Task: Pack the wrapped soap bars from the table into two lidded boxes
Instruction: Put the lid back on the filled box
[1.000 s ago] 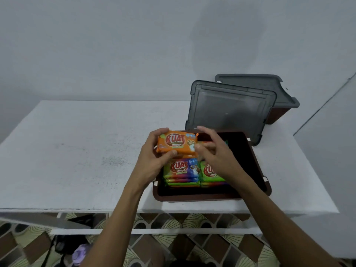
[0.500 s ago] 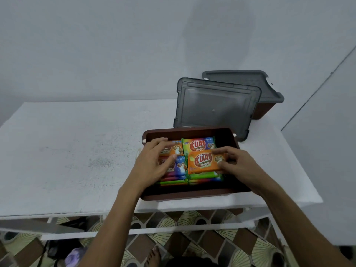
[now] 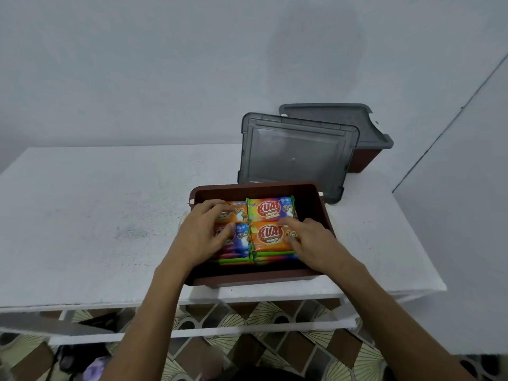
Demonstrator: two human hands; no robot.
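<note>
The right hand (image 3: 310,243) lies spread, fingertips pressing the orange soap bar (image 3: 270,235) onto the near right stack in the brown box (image 3: 255,187) at centre frame. The left hand (image 3: 203,232) rests flat and open on the left stacks. Press evenly and square the edges, so the loose lid (image 3: 297,152) behind can seat.

We see the brown box (image 3: 258,280) at the counter's (image 3: 96,215) 6 o'clock edge, stacked with soap bars (image 3: 270,209). The left grip (image 3: 203,235) lies flat on the 9 o'clock stacks. The right grip (image 3: 310,240) touches the orange bar (image 3: 268,236). At 12 o'clock of the box, a loose grey lid (image 3: 297,152) fronts the lidded box (image 3: 365,160).
</note>
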